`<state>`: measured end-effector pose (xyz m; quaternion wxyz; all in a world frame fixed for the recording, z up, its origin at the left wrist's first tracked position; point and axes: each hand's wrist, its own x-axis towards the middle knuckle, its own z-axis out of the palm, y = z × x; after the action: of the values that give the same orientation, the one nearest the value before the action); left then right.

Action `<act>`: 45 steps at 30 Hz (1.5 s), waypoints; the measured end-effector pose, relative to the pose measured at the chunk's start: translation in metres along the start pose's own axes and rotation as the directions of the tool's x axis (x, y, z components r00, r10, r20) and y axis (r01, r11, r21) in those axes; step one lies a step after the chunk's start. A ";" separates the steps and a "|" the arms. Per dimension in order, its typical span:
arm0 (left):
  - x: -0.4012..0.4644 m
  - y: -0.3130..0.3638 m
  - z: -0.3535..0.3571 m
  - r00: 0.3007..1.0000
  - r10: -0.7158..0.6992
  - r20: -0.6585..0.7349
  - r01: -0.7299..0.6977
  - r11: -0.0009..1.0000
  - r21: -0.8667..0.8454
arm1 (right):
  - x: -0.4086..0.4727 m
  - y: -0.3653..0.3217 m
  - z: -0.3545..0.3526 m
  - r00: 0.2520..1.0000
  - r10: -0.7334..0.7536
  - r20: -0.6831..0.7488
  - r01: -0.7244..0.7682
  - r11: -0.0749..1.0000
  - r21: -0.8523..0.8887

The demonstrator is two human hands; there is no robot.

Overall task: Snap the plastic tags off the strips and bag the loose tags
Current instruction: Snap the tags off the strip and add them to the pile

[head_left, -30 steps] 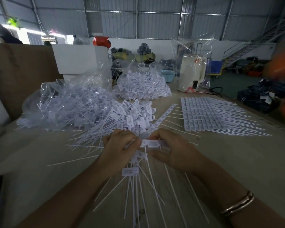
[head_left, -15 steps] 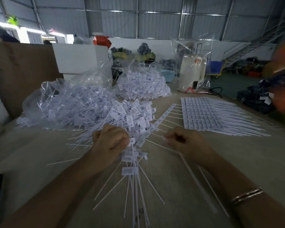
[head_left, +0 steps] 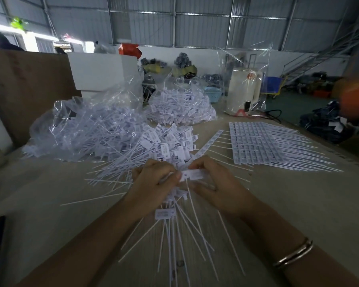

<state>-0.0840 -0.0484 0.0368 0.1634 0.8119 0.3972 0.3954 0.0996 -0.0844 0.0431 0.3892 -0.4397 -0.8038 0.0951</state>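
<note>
My left hand (head_left: pixel 151 183) grips a bundle of white plastic tags (head_left: pixel 165 213) whose long tails fan out toward me over the table. My right hand (head_left: pixel 214 183) pinches one white tag (head_left: pixel 192 175) by its head and holds it against the bundle at my left fingertips. A heap of loose tags (head_left: pixel 168 143) lies just beyond my hands. Unbroken strips of tags (head_left: pixel 263 146) lie flat to the right, with a partial strip (head_left: pixel 212 139) beside them. A clear bag of tags (head_left: pixel 87 129) sits at the left.
A second clear bag of tags (head_left: pixel 180 106) stands farther back. Behind it are a white box (head_left: pixel 102 71) and a white appliance wrapped in clear plastic (head_left: pixel 243 90). A brown board (head_left: pixel 19 90) leans at the left. The table's right edge (head_left: pixel 340 150) runs diagonally.
My right hand had moved away to the right and has now come back to the bundle, pinching a tag against my left hand's fingertips.
</note>
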 end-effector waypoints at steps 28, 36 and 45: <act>-0.020 0.007 -0.044 0.924 -0.344 0.166 0.129 0.691 0.711 | -0.007 0.002 0.004 0.881 0.459 0.115 -0.449 0.888 -0.100; -0.024 0.010 -0.028 0.818 -0.438 0.372 0.002 0.650 0.760 | 0.000 -0.018 0.027 0.904 0.261 0.340 -0.278 0.961 0.002; -0.024 0.008 -0.011 0.905 -0.351 0.241 0.022 0.603 0.797 | -0.002 -0.001 0.015 0.928 0.335 0.164 -0.367 0.898 0.243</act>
<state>-0.0974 -0.0724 0.0363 -0.0905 0.8140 0.5738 0.0023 0.0883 -0.0836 0.0325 0.3734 -0.5141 -0.7125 0.2978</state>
